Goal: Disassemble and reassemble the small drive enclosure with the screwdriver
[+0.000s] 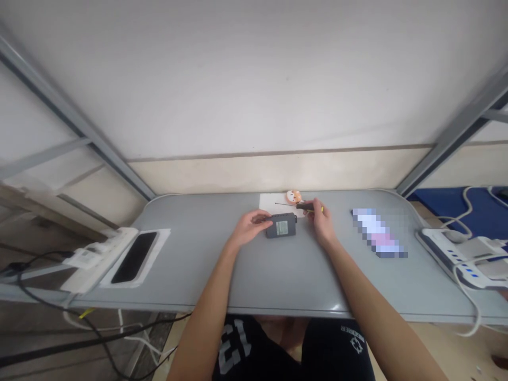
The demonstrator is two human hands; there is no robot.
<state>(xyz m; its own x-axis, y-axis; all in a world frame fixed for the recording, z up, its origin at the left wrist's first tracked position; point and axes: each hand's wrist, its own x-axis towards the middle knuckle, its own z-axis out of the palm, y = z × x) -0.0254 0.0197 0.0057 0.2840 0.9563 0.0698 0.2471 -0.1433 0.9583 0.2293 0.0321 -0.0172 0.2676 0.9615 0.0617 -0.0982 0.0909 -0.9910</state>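
A dark grey box-shaped device (281,226) with a pale label and a row of vent slots stands on the grey table. My left hand (253,225) grips its left end between thumb and fingers. In my right hand (320,217) is a screwdriver (305,207) with a black and yellow handle, its thin shaft pointing left above the device. The tip is apart from the device. Behind them lies a white sheet of paper (268,201), and a small orange and white animal-faced item (293,197) rests at its back edge.
A black phone (135,257) lies on white paper at the left, beside a white power strip (99,259). A blurred-out phone (377,233) is on the right. Another power strip (456,256) with cables sits at the right edge. Metal posts (119,172) frame the table (198,264).
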